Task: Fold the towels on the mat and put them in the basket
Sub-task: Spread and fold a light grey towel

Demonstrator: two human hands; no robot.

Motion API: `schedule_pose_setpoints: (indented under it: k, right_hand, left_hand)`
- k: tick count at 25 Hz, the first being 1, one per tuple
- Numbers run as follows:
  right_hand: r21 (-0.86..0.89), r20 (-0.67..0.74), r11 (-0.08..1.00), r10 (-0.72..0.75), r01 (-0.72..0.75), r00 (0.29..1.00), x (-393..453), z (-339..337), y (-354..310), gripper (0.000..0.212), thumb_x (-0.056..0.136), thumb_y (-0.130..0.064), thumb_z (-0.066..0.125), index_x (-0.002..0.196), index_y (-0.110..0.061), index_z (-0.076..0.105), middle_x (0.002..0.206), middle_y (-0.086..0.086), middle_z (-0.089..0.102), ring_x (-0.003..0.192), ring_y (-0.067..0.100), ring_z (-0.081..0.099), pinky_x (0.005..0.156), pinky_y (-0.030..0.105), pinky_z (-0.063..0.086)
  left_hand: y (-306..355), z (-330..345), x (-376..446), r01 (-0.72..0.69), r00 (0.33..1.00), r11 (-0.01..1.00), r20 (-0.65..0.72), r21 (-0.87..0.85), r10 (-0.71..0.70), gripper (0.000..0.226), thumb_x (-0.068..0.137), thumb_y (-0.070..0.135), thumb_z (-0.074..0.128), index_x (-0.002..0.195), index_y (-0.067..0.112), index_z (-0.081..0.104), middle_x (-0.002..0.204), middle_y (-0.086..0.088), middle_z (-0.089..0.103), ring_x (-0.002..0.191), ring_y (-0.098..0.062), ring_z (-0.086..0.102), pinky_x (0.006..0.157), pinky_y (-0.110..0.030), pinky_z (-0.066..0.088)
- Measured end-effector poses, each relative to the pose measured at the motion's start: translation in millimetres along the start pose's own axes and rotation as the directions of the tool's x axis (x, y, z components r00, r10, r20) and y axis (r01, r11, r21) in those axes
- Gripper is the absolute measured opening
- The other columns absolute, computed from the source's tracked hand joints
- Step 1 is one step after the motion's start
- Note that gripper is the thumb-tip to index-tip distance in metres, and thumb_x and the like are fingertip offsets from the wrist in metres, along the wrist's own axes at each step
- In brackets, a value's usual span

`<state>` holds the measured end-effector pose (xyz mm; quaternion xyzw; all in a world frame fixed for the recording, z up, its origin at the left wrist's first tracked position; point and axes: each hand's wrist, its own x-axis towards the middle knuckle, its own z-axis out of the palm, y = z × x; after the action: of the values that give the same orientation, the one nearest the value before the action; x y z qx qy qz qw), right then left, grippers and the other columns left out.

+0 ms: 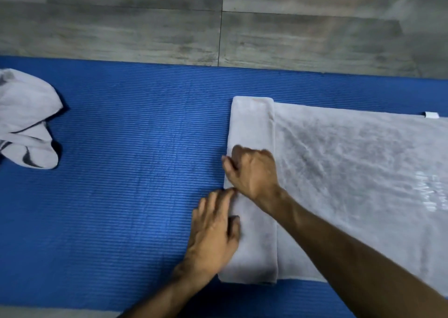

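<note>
a: how is the left hand [214, 230] placed?

b: it is laid palm down, with the fingers [218, 200] stretched forward and kept close together. the thumb is tucked to the inner side. its bare forearm is seen coming up from the lower edge of the view.

a: and the right hand [252, 172]?

b: it is set just ahead of the left, with the fingers curled under and the knuckles raised. the wrist is bent, and the bare forearm is extended from the lower right corner. whether anything is pinched cannot be told.
</note>
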<state>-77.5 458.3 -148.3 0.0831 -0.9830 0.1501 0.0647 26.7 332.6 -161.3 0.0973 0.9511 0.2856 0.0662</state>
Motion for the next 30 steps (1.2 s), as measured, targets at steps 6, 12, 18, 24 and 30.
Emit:
schedule_pose_setpoints:
  k: [6,12,18,24,30]
  right_hand:
    - [-0.131,0.324,0.972,0.226,-0.193,0.919,2.1,-18.1,-32.7,0.029,0.093,-0.038,0.052,0.095,-0.012,0.064,0.099,0.007,0.070,0.091,0.026,0.066,0.066,0.027,0.039]
    - [0.105,0.353,0.960,0.208,-0.260,0.912,8.1,-9.9,-45.4,0.031,0.083,-0.033,0.060,0.060,-0.017,0.046,0.066,0.001,0.056,0.061,0.019,0.054,0.057,0.026,0.036]
    - [0.408,0.335,0.883,0.092,-0.232,0.938,10.3,11.5,-105.1,0.028,0.082,-0.028,0.065,0.063,-0.008,0.064,0.063,0.004,0.065,0.062,0.017,0.061,0.061,0.028,0.048]
    - [0.615,0.346,0.697,0.181,-0.368,0.921,5.4,21.8,-108.2,0.024,0.080,-0.018,0.071,0.059,-0.009,0.063,0.054,-0.003,0.058,0.051,0.007,0.051,0.060,0.025,0.048]
    - [0.812,0.319,0.398,0.310,-0.427,0.896,-7.0,8.6,-77.3,0.027,0.078,-0.008,0.069,0.057,0.004,0.057,0.055,0.005,0.047,0.055,0.011,0.045,0.075,0.025,0.051]
  left_hand:
    - [3.0,-13.8,15.7,0.415,0.905,0.889,0.185,-0.195,-0.382,0.023,0.081,0.038,0.065,0.072,0.019,0.055,0.066,0.006,0.062,0.067,-0.018,0.061,0.063,-0.035,0.049]
    - [-5.0,-42.2,3.0,0.527,0.849,0.777,0.250,-0.345,-0.466,0.013,0.084,0.032,0.063,0.077,0.022,0.059,0.073,0.006,0.067,0.071,-0.015,0.063,0.068,-0.036,0.053]
    - [-55.1,-81.0,-36.8,0.567,0.819,0.753,0.134,-0.333,-0.558,0.014,0.090,0.034,0.062,0.087,0.024,0.051,0.081,0.006,0.064,0.075,-0.012,0.061,0.072,-0.036,0.051]
    - [-63.5,-88.5,-51.8,0.593,0.799,0.739,0.346,-0.319,-0.492,0.029,0.075,0.037,0.071,0.103,0.028,0.065,0.095,0.013,0.071,0.088,-0.007,0.066,0.084,-0.037,0.056]
    - [-34.0,-86.1,-56.3,0.471,0.875,0.844,0.253,-0.255,-0.412,0.034,0.073,0.037,0.069,0.102,0.038,0.053,0.093,0.018,0.067,0.087,-0.005,0.064,0.082,-0.033,0.053]
